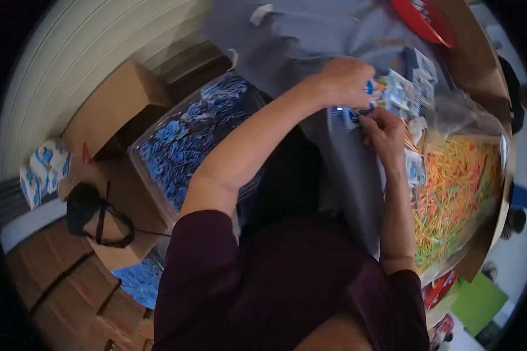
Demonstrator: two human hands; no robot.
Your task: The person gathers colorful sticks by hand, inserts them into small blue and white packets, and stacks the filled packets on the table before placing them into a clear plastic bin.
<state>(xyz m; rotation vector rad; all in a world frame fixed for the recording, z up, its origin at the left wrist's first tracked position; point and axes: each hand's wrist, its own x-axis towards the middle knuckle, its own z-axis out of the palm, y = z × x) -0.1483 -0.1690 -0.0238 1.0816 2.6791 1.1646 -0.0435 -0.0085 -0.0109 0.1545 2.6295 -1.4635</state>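
Note:
My left hand [346,82] is curled with its fingers closed at a small printed packet [373,90], blue and white with bright colours. Just below it, my right hand [385,137] pinches the edge of a small blue packet [350,119] between thumb and fingertips. The two hands are close together over a grey cloth [357,193]. More blue-and-white packets [405,93] lie right beside the hands. Under my right forearm, another packet [414,167] rests at the edge of a clear plastic bag holding orange, yellow and green strands [457,193].
On the left stands a clear bin of blue strands [181,140]. Cardboard boxes [114,99] surround it, with a black cap [88,213] on one. A red bowl [424,20] sits at the top right, near a cardboard wall [471,47]. Stacked cartons [70,286] fill the lower left.

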